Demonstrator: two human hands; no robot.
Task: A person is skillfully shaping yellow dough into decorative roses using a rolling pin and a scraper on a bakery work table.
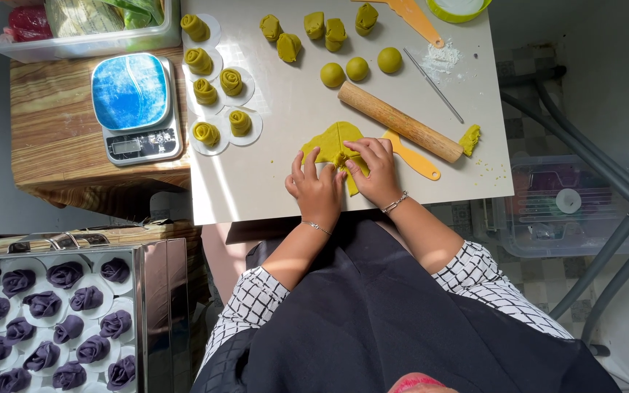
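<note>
A flat yellow-green dough sheet [334,140], scored into wedges, lies on the white board [271,175]. My left hand [317,185] rests on its near edge with fingers spread. My right hand [376,169] pinches and folds the dough at the near right edge. A wooden rolling pin [400,121] lies just beyond the right hand, with an orange scraper [414,158] under it. Both wrists wear thin bracelets.
Three dough balls [358,68] and several cut dough pieces [314,28] sit farther back. Rolled green rose buns [218,94] rest on paper rounds at left. A blue digital scale [134,108] stands on a wooden table. A steel tray of purple rose buns [45,320] is at lower left.
</note>
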